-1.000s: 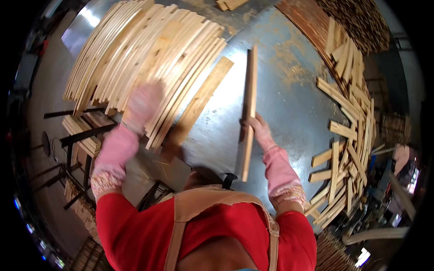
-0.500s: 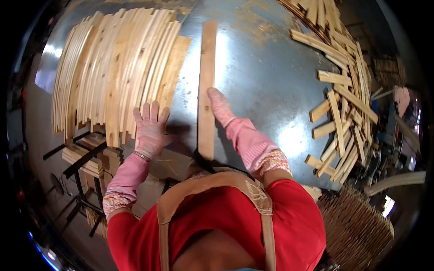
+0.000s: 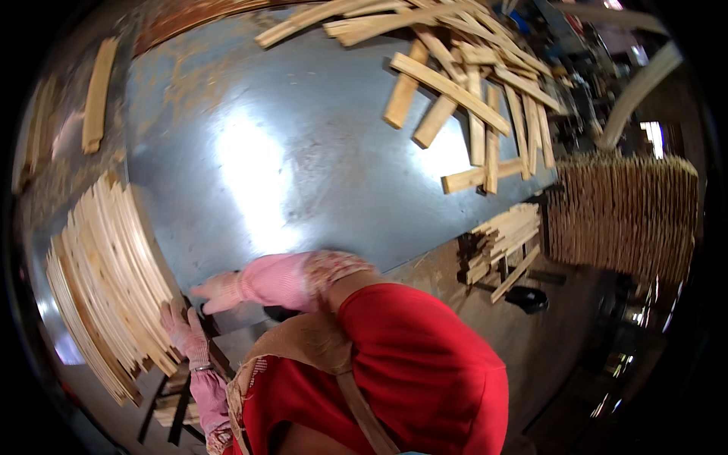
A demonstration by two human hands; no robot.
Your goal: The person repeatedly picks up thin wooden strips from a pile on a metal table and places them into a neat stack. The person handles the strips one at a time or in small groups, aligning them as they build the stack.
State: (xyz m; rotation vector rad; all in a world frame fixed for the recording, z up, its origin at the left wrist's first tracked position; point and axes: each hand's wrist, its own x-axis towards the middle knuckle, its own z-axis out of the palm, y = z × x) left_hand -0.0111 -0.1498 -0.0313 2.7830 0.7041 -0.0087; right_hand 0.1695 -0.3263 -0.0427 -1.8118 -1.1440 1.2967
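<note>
A row of pale wooden slats (image 3: 114,265), set side by side on edge, lies at the left end of the metal table. At its near right end rests my left hand (image 3: 183,334) in a pale pink glove, fingers spread against the slats. Just to the right is my right hand (image 3: 220,292), also gloved and slightly blurred. Its fingers stretch left toward the row, thumb apart, with nothing visible in them. Whether its fingertips touch the last slat is unclear.
The grey metal table (image 3: 326,189) spreads ahead. A loose heap of wooden pieces (image 3: 455,98) covers its far right. Beyond the table's right edge stand a small stack of slats (image 3: 504,239) and a tall stack of wood (image 3: 622,216). A single board (image 3: 98,95) lies far left.
The view has swung, carrying the slat row lower left. My right hand has come off the single plank and crossed left beside my left hand. That plank no longer stands apart on the table.
</note>
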